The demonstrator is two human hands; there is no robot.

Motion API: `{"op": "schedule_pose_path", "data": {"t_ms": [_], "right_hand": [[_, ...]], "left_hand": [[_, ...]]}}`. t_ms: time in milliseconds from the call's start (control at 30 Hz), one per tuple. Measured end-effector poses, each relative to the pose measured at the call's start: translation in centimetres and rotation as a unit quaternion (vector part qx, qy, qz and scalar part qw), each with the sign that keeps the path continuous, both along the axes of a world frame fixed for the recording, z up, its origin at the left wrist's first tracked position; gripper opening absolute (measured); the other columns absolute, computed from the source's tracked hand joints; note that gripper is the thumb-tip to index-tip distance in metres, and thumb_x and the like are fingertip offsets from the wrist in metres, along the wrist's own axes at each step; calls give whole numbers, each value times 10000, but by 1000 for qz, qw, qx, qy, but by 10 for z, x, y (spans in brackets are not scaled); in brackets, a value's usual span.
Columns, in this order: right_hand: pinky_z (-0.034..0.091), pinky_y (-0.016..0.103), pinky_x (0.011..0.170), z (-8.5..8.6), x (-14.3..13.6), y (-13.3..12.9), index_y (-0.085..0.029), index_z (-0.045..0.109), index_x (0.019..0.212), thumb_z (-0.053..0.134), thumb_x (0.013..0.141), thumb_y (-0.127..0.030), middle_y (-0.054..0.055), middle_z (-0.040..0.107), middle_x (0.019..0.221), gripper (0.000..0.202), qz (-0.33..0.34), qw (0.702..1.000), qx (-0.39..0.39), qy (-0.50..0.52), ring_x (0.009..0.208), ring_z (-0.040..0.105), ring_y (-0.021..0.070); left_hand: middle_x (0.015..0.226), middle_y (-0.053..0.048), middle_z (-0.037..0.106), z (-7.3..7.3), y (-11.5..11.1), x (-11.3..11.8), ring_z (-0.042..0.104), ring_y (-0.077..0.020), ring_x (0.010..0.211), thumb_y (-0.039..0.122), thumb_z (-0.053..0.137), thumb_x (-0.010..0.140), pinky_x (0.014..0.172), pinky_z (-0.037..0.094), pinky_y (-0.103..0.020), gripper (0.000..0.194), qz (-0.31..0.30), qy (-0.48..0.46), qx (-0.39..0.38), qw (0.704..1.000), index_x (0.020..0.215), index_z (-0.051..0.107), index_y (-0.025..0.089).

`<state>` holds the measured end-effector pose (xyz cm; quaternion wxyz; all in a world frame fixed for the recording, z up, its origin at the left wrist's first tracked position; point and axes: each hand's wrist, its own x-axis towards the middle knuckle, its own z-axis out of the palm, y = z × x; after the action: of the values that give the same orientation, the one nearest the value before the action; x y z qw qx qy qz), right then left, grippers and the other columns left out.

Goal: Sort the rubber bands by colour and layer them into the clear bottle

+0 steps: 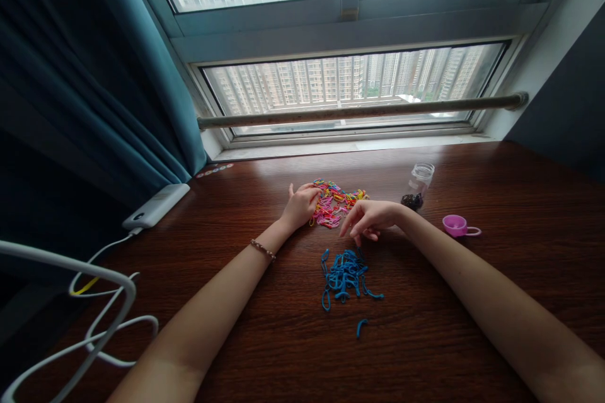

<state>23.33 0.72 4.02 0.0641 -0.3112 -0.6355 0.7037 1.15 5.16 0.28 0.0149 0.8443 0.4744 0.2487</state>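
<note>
A pile of small multicoloured elastic hair bands (333,204), mostly pink, red and yellow, lies in the middle of the table. My left hand (301,206) is at its left edge, fingers bent inward against the bands; what the fingertips pinch, if anything, is hidden. My right hand (371,219) hovers at the pile's near right side, its fingers apart and pointing down, with nothing seen between them. Just below it lies a heap of blue elastic bands (346,274). One short blue piece (362,327) rests apart, nearer to me.
Behind my right wrist stands a clear jar (422,176) beside a dark bundle (412,201). A pink cup-shaped lid with a loop (455,225) lies to the right. On the left are a white power bank (155,206), looping white cables (113,327) and a blue curtain (155,88).
</note>
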Motion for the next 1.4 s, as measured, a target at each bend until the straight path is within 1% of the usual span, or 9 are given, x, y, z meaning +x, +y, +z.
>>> {"op": "schedule_pose_path", "data": {"t_ms": [67,133,267,367,433,700,1000,1233,1400], "right_hand": [[308,155,311,-3,-1,4,-96,655,948,694,610,-365,36,645,593,433,-58,997,45,21,339,449,53],[287,156,305,-10,-1,10,-93,658,879,655,651,-404,14,610,539,385,-193,970,134,67,326,417,45],[361,187,368,-31,1,27,-117,647,749,562,728,-411,28,610,553,307,-459,824,327,58,400,501,92],[440,233,499,-42,6,33,-146,655,744,506,768,-356,43,650,607,259,-535,740,409,-14,508,581,139],[456,255,579,-46,9,34,-161,658,771,482,784,-319,38,666,633,236,-541,719,435,-46,570,607,156],[427,300,727,-52,6,35,-190,656,933,462,806,-218,40,690,804,234,-449,713,523,-132,785,579,190],[369,349,819,-55,2,30,-209,709,736,491,809,-203,52,677,886,230,-325,688,612,-216,903,497,226],[443,291,784,-53,3,34,-170,698,815,449,820,-194,73,658,915,250,-378,704,591,-109,831,583,183],[454,307,800,-46,3,31,-187,701,835,478,801,-237,65,667,914,231,-448,701,550,-65,846,604,194]], "left_hand": [[1057,-38,611,0,0,0,435,-222,1129,289,376,869,1008,93,-607,263,-7,20,7,1000,952,623,260],[1046,-49,594,0,-1,0,417,-237,1126,308,402,856,998,102,-617,256,-1,36,14,999,955,635,270],[1088,-45,573,-1,-1,1,373,-256,1148,317,407,854,989,85,-635,261,-5,53,11,999,1005,618,294],[1150,-30,565,-2,-2,1,336,-264,1187,317,392,863,993,43,-637,272,-14,65,12,998,1041,596,293],[1182,-22,557,-3,-2,1,327,-263,1202,310,374,871,995,30,-635,284,-19,68,14,997,1066,581,289],[1201,-43,548,-2,-1,1,343,-238,1206,286,349,878,1007,84,-612,310,-33,66,7,997,1110,554,271],[1122,-70,564,-3,-1,1,354,-255,1171,279,371,865,1012,96,-604,289,-24,68,18,997,1042,595,241],[1104,-76,556,2,-3,1,415,-221,1130,205,384,849,1041,152,-525,277,-33,29,54,998,1050,574,198],[1004,-74,591,11,-7,1,513,-192,1017,204,441,827,952,367,-383,191,-56,-83,58,993,930,601,188]]}}
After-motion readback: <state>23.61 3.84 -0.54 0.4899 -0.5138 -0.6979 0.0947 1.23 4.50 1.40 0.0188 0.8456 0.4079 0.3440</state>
